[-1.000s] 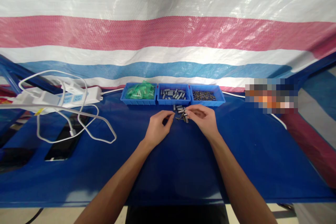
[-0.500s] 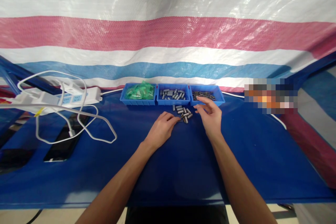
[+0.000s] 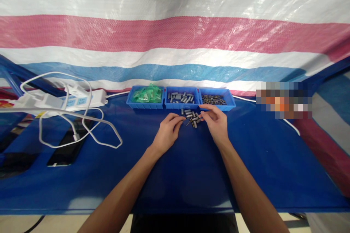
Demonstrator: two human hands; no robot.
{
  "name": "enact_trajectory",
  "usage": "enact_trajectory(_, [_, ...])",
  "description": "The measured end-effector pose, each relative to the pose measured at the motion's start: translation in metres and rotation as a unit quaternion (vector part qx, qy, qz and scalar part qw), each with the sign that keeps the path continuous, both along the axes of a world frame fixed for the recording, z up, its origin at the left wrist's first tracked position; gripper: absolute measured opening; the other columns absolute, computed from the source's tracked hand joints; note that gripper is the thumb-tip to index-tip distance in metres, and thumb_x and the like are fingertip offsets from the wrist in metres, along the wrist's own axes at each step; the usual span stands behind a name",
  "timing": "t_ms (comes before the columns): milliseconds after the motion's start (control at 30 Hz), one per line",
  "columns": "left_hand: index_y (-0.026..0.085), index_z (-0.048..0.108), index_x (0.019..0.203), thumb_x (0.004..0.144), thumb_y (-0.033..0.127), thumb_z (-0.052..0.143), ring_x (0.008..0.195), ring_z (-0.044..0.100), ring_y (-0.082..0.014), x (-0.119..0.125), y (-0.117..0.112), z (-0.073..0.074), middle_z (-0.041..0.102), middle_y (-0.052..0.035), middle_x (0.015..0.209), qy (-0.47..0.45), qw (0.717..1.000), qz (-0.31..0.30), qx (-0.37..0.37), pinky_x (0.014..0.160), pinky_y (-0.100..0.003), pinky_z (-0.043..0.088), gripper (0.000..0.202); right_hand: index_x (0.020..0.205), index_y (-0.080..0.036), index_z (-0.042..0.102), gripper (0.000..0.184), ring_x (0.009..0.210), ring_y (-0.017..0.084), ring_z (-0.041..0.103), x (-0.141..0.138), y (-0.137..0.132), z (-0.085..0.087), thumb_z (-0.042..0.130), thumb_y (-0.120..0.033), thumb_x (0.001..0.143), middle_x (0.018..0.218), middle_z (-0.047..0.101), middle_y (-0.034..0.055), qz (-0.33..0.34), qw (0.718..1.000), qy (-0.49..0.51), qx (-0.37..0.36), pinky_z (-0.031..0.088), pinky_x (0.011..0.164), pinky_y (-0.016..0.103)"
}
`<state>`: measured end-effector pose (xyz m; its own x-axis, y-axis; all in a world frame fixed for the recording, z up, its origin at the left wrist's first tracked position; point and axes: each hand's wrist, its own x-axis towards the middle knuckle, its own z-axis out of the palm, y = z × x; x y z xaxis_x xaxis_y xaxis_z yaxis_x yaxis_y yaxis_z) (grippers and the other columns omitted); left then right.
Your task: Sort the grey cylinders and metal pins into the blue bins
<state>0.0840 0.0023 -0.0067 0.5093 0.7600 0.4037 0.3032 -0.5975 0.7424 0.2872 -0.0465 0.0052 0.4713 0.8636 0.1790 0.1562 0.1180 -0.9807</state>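
Observation:
Several small grey metal cylinders (image 3: 188,113) lie in a loose pile on the blue table, with thin dark screw-like pieces among them. My left hand (image 3: 168,131) is at the pile's left side, thumb and forefinger pinched together. Whatever is between those fingertips is too small to make out. On the pile's right side is my right hand (image 3: 217,125), its thumb and fingers drawn together by a thin dark piece at the pile's edge. Behind the pile, the middle blue bin (image 3: 182,106) holds more grey cylinders, and the right blue bin (image 3: 228,108) holds many screw-like pieces.
The left blue bin (image 3: 144,106) contains green plastic packets (image 3: 149,94). A white power strip (image 3: 95,100) with looped white cables (image 3: 117,142) is at the left, beside a black phone (image 3: 64,153). Striped sheeting (image 3: 175,34) hangs behind the table.
My right hand has come down and left from the right bin to the pile, its fingers closing. My left hand has shifted slightly left and up, still pinched.

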Motion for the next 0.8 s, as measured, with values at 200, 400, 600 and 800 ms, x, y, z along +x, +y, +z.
enact_trajectory(200, [0.024,0.081,0.099,0.098,0.02,0.061,0.095,0.072,-0.0209,0.001,0.0,0.01,0.075,-0.0075,0.102,-0.06,0.997,0.021,-0.046,0.091,-0.034,0.057,0.02,0.105,-0.024,0.074,0.022,0.074,0.022,0.073,-0.004,0.0,0.001,0.074,-0.039,0.088,0.093,0.078,0.0057,0.029,1.0,0.0,-0.005,0.061,0.068,0.037])
enact_trajectory(400, [0.023,0.079,0.109,0.094,0.028,0.069,0.089,0.072,-0.0213,0.001,0.0,0.006,0.077,-0.0074,0.102,-0.108,0.983,0.038,-0.142,0.086,-0.033,0.057,0.019,0.105,-0.024,0.073,0.022,0.076,0.022,0.074,-0.007,-0.001,0.002,0.073,-0.039,0.089,0.103,0.079,0.0072,0.046,0.999,-0.008,-0.003,0.061,0.068,0.036])
enact_trajectory(600, [0.02,0.079,0.105,0.094,0.035,0.068,0.079,0.068,-0.0175,0.003,0.001,0.006,0.075,-0.0061,0.094,-0.136,0.968,0.057,-0.203,0.074,-0.027,0.054,0.021,0.105,-0.023,0.073,0.023,0.076,0.02,0.074,-0.009,-0.003,0.004,0.074,-0.039,0.087,0.105,0.078,0.0072,0.058,0.998,0.018,-0.002,0.063,0.075,0.037])
enact_trajectory(800, [0.019,0.078,0.101,0.095,0.038,0.065,0.058,0.057,-0.0126,0.003,-0.001,0.013,0.063,0.0011,0.065,-0.132,0.963,0.055,-0.228,0.056,-0.023,0.044,0.024,0.107,-0.024,0.073,0.027,0.077,0.022,0.075,-0.012,-0.004,0.003,0.074,-0.043,0.088,0.094,0.079,0.0065,0.088,0.996,0.014,-0.011,0.064,0.074,0.038])
